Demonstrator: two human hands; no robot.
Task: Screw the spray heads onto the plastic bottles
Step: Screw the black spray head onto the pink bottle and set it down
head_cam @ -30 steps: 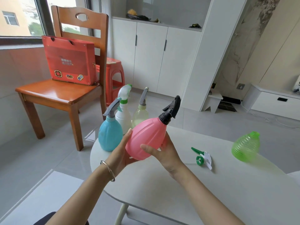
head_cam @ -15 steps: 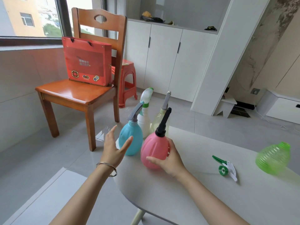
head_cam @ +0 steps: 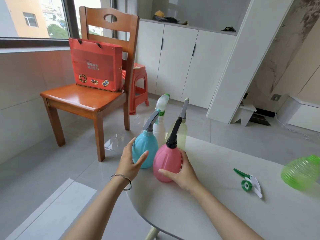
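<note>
My right hand (head_cam: 183, 172) wraps the pink bottle (head_cam: 167, 162) on the table (head_cam: 207, 213); left hand (head_cam: 129, 161) spread, empty. I'd set it down level, then release.

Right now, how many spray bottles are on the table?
5. Pink bottle nearest, blue bottle left of it, white bottle and pale yellow bottle behind them, green bottle, without a head, far right.

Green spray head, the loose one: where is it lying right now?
The green spray head lies on the white table, right side of the head view, between the pink bottle and the uncapped green bottle.
</note>
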